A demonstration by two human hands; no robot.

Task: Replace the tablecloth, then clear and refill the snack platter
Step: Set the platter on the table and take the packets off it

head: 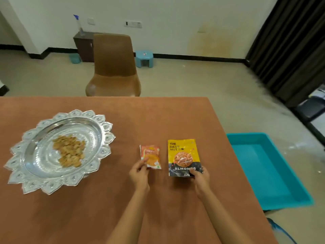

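A brown tablecloth [109,208] covers the table. On its left stands a silver platter [44,184] with a petal-shaped rim, holding a small heap of pale brown snack pieces [70,150]. My left hand [139,175] grips the lower corner of a small orange snack packet [150,155] lying on the cloth. My right hand [200,180] holds the bottom edge of a yellow and black almonds pouch [182,155], just right of the packet.
A brown chair [113,66] stands at the table's far edge. A turquoise plastic tub [269,168] sits on the floor by the table's right side. Farther back are a small blue stool [144,58], a dark cabinet [83,44] and dark curtains [290,46].
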